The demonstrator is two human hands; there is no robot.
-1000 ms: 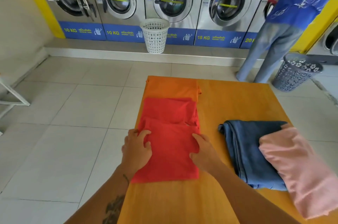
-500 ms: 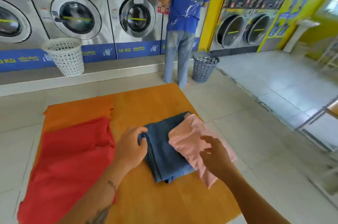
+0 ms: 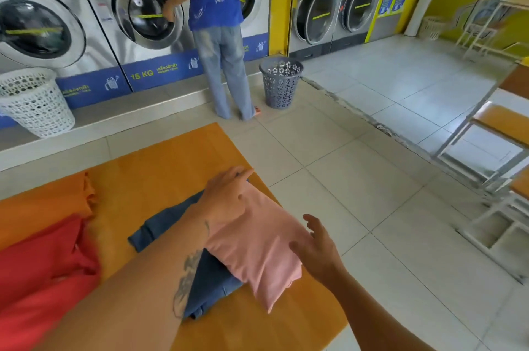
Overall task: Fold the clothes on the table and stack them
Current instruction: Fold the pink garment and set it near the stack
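A folded pink garment (image 3: 259,247) lies on top of a folded dark blue garment (image 3: 211,282) at the right side of the orange table (image 3: 160,173). My left hand (image 3: 226,198) rests across the far end of the pink garment, fingers spread and pointing right; whether it grips the cloth is unclear. My right hand (image 3: 317,250) hovers open at the pink garment's right edge, by the table's side. A folded red garment (image 3: 43,279) lies at the left, with a folded orange garment (image 3: 45,207) beyond it.
A person in a blue shirt (image 3: 217,21) stands at the washing machines (image 3: 143,15) beyond the table. A grey basket (image 3: 282,84) stands beside that person and a white basket (image 3: 34,101) at far left. Metal-framed tables (image 3: 498,144) stand at the right on tiled floor.
My hands left the red garment and moved right. The left hand crossed over the blue garment onto the pink one, and the right hand came to its right edge. The view swung right.
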